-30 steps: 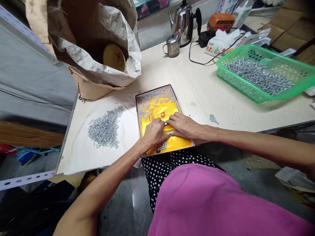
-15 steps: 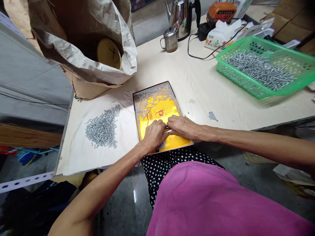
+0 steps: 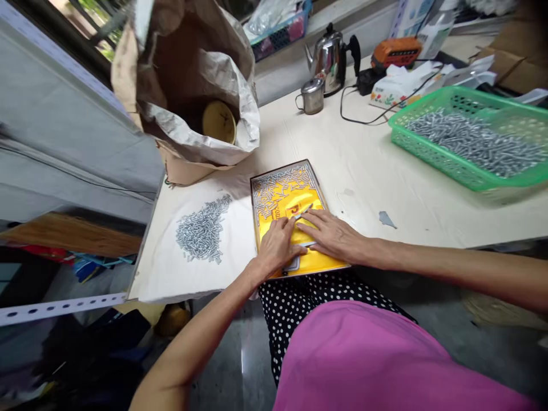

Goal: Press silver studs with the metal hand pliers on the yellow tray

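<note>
A shallow dark-rimmed tray (image 3: pixel 281 169) with a yellow printed lining lies at the table's front edge. Small silvery metal pins (image 3: pixel 268 191) cover its far and left parts, some lined up along the sides. My left hand (image 3: pixel 277 244) rests over the tray's near half, fingers forward and thumb stretched right. Opposite it, my right hand (image 3: pixel 331 233) lies low over the lining with fingers spread. A thin silvery strip (image 3: pixel 306 244) shows between my thumbs, and another narrow silvery piece (image 3: pixel 303 213) between my fingertips; I cannot tell what they are.
Left of the tray is a heap of silvery pins (image 3: pixel 203 228) on white cloth. Behind it stands a large open paper sack (image 3: pixel 192 168) with a round yellowish thing inside. A green basket (image 3: pixel 432 157) of pins sits right. A metal cup (image 3: pixel 312 98) and kettle (image 3: pixel 331 60) stand behind.
My fingers have uncurled and reached farther up the tray, the right ones spreading. A silvery piece now shows at my fingertips. The whole view has shifted, moving things right and down.
</note>
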Motion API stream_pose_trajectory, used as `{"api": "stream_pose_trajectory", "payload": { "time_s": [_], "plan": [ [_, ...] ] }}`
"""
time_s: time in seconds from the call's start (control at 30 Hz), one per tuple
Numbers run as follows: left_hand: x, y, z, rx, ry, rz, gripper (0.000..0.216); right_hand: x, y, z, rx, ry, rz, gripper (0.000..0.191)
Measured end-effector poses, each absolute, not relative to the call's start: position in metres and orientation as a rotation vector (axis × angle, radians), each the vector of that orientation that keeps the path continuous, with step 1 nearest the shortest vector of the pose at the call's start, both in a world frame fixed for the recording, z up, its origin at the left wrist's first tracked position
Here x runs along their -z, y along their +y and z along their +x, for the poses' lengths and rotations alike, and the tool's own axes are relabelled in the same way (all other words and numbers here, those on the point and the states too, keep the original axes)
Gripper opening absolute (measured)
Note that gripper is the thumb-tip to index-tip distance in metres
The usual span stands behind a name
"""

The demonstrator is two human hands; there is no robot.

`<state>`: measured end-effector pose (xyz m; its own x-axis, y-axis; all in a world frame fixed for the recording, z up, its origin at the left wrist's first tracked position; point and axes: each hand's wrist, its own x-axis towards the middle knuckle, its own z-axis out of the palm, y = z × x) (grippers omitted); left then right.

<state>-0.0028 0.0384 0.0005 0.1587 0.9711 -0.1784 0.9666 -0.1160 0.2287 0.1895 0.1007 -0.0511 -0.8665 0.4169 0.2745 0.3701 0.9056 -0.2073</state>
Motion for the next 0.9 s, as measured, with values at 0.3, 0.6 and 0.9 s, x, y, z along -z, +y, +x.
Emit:
{"api": "stream_pose_trajectory", "payload": {
  "time_s": [0.3, 0.6, 0.9],
  "plan": [
    [-0.005, 0.018, -0.136, -0.068, 2.732, 1.714, 0.033, 0.058, 0.114, 0.179, -0.46, -2.889, -0.467, 0.019],
    [0.011, 0.018, -0.185, 0.409, 2.59, 1.868, 0.034, 0.037, 0.14, 0.181, -0.281, -2.634, -0.886, 0.025],
    [0.006, 0.019, -0.183, 0.478, 2.564, 1.82, 0.028, 0.049, 0.094, 0.193, -0.272, -2.841, -0.425, 0.016]
  ]
}}
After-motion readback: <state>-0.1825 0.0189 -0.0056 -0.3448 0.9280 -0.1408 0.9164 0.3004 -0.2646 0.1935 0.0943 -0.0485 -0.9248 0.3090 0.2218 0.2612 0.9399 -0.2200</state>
